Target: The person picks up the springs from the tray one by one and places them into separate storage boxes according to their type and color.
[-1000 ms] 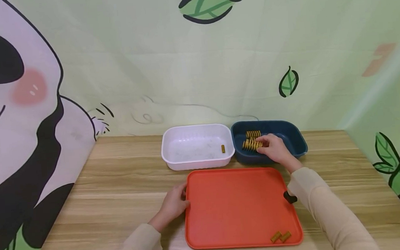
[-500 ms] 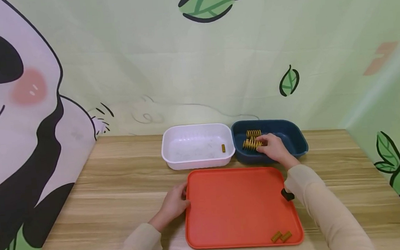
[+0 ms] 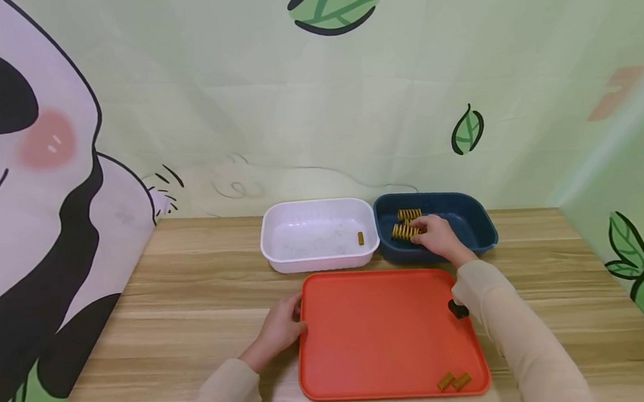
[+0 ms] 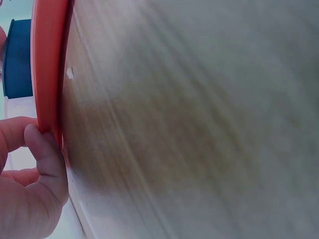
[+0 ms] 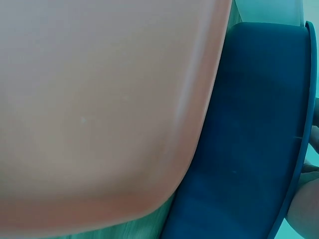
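My left hand (image 3: 279, 327) grips the left rim of the red tray (image 3: 387, 327); in the left wrist view its thumb and a finger (image 4: 45, 157) meet at the tray's edge. My right hand (image 3: 439, 237) reaches into the dark blue bin (image 3: 472, 231), fingers curled at the right end of a gold coil spring (image 3: 404, 231). Part of that spring is hidden by the fingers. Just behind it lies another gold spring (image 3: 409, 214). In the right wrist view the bin's outer wall (image 5: 244, 124) hides most of that hand.
A white bin (image 3: 313, 239) stands left of the blue one, with one small gold piece (image 3: 361, 238) inside. Two small gold springs (image 3: 453, 381) lie in the tray's front right corner. A printed cloth wall (image 3: 351, 130) rises behind the wooden table (image 3: 193, 285).
My right hand has shifted very slightly left within the blue bin, and the spring cluster at its fingers looks narrower. My left hand stays on the tray rim.
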Action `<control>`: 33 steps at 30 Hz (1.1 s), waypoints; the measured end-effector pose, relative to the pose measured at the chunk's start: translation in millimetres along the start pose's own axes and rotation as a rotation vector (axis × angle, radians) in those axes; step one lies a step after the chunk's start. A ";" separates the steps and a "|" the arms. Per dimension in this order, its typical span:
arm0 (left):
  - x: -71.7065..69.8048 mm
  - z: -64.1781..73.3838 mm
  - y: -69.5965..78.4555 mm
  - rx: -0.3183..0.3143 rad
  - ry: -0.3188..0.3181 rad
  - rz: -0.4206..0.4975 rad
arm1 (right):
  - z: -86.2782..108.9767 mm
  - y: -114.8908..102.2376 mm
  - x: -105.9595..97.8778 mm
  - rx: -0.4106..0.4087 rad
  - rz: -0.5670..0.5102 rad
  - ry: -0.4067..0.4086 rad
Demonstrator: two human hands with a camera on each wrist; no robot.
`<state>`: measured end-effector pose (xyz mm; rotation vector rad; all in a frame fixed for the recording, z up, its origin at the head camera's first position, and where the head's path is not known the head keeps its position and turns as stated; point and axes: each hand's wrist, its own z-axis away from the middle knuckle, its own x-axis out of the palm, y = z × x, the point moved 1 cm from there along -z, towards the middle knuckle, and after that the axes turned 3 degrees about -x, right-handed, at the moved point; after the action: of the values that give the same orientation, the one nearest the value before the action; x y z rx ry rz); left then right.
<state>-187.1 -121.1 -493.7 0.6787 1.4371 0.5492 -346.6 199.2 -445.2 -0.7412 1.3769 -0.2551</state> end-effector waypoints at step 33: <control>-0.2 0.7 0.4 -0.005 0.001 0.005 | -10.7 6.3 9.6 0.001 0.054 -0.102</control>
<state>-186.4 -121.0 -493.3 0.6782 1.4351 0.5572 -356.3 194.9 -456.8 -0.7059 1.2981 -0.1729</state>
